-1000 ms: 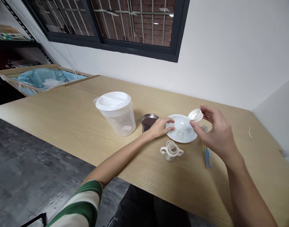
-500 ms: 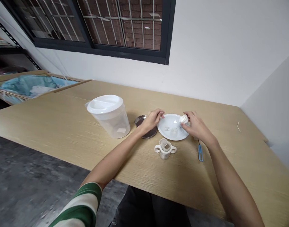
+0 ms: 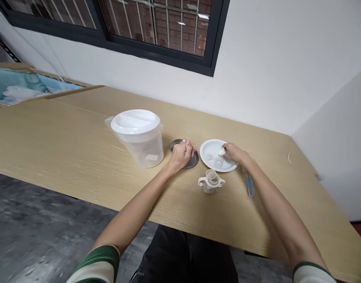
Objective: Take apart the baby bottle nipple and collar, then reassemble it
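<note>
My right hand (image 3: 232, 152) pinches a small white ribbed cap (image 3: 222, 151) low over the right side of a white plate (image 3: 204, 152). Small clear pieces (image 3: 218, 162) lie on that plate. My left hand (image 3: 183, 154) is curled closed above a round metal tray (image 3: 194, 162), and what its fingers hold, if anything, is hidden. In front of the plate stands a small clear bottle with a white two-handled holder (image 3: 211, 182); a clear round piece (image 3: 211, 173) rests at its mouth. A blue-handled brush (image 3: 250, 187) lies beside my right forearm.
A translucent pitcher with a white lid (image 3: 139, 137) stands left of the metal tray. A thin white strip (image 3: 289, 158) lies on the wooden table (image 3: 80, 141) at the far right. At the back left is a bin lined with blue plastic (image 3: 21, 84). The wall and window rise behind.
My right hand has lowered the white cap onto or close over the plate. My left hand has drawn back from the plate's edge to over the metal tray and curled closed. The view has shifted slightly.
</note>
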Demonstrator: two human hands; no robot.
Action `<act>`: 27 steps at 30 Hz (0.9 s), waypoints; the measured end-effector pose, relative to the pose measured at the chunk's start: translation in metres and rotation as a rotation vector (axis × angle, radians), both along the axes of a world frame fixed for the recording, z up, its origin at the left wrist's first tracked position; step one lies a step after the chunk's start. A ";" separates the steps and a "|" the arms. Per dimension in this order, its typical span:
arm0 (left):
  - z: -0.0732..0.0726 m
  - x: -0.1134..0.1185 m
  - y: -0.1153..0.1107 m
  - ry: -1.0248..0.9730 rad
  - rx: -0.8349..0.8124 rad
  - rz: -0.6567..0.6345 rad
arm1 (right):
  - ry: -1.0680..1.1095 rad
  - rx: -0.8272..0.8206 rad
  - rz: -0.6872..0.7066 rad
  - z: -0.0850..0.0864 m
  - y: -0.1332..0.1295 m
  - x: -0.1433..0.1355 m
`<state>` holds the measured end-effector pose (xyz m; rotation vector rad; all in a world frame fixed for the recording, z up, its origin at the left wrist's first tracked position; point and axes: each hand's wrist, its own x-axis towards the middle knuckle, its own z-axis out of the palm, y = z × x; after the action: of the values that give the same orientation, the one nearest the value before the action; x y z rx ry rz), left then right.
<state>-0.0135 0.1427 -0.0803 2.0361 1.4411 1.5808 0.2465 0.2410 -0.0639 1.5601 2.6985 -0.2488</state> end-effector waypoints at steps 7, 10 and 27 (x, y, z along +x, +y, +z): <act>-0.003 -0.004 -0.003 0.080 0.011 -0.121 | -0.030 0.028 0.009 0.015 -0.008 0.000; -0.001 -0.005 -0.007 0.092 -0.041 -0.202 | 0.172 0.095 0.027 0.031 -0.036 -0.001; 0.006 0.005 -0.024 0.310 -0.202 -0.636 | 0.056 -0.193 0.330 0.077 -0.138 -0.030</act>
<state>-0.0082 0.1182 -0.0747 2.3524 0.8356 0.8620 0.2160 0.1032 0.0134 1.0548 2.8164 -0.5306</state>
